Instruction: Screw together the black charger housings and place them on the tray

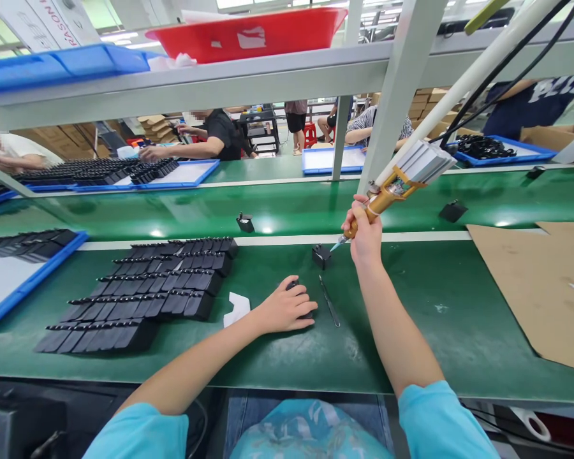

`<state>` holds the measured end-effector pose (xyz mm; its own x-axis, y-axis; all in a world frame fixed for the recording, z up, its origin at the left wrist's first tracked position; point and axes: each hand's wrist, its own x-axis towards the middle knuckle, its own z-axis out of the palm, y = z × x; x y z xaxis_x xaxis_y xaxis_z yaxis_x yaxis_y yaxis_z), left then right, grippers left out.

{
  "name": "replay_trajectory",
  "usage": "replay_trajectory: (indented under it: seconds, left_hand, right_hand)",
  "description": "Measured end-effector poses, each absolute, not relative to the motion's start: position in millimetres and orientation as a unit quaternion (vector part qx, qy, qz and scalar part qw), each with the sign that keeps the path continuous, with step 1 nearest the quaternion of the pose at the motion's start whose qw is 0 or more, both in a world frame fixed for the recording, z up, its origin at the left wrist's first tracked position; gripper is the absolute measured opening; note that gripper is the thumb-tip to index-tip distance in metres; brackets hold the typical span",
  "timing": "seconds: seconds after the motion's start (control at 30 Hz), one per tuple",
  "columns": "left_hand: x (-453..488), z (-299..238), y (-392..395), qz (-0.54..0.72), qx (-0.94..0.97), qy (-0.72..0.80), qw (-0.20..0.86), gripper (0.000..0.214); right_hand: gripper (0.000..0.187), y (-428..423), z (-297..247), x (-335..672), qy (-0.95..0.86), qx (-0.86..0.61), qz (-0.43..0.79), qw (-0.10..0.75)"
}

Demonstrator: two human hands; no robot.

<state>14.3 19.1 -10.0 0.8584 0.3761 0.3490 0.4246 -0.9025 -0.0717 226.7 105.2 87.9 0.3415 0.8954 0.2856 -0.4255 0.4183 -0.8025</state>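
My left hand (287, 308) rests on the green bench with its fingers curled over a small black part (300, 299), mostly hidden beneath them. My right hand (363, 234) is raised above the bench and grips a gold-bodied dispensing tool (387, 197) hung from a white tube; its tip (335, 245) points down-left toward a small black cube-shaped part (321, 255). Slim tweezers (330, 301) lie on the mat between my hands. Rows of black parts (146, 293) lie stacked to my left, beside a white scrap (237, 308).
A blue tray (16, 284) with black parts sits at far left. Brown cardboard (540, 287) covers the right of the bench. Two loose black parts (245, 222) (452, 211) sit on the belt. Other people work at the far side. Shelf posts (395, 102) rise ahead.
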Motion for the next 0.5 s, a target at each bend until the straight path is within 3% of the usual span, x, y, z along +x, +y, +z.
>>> replay_trajectory:
  seconds: [0.2,0.37,0.5]
  left_hand:
    - [19.1,-6.8,12.8,-0.121,-0.964,-0.227,0.07,0.028]
    - [10.1,-12.3,5.9,-0.199,-0.921,-0.324,0.081,0.028]
    - [5.1,-7.9,5.7,-0.214,-0.878,-0.425,0.059,0.064]
  right_hand:
    - [0.032,104.2,87.4,225.9,-0.372,-0.308,0.439,0.758]
    - [0.033,104.5,87.8,225.7,-0.368,-0.31,0.443,0.756]
    - [0.035,105.1,88.0,227.4,-0.356,-0.301,0.453,0.76]
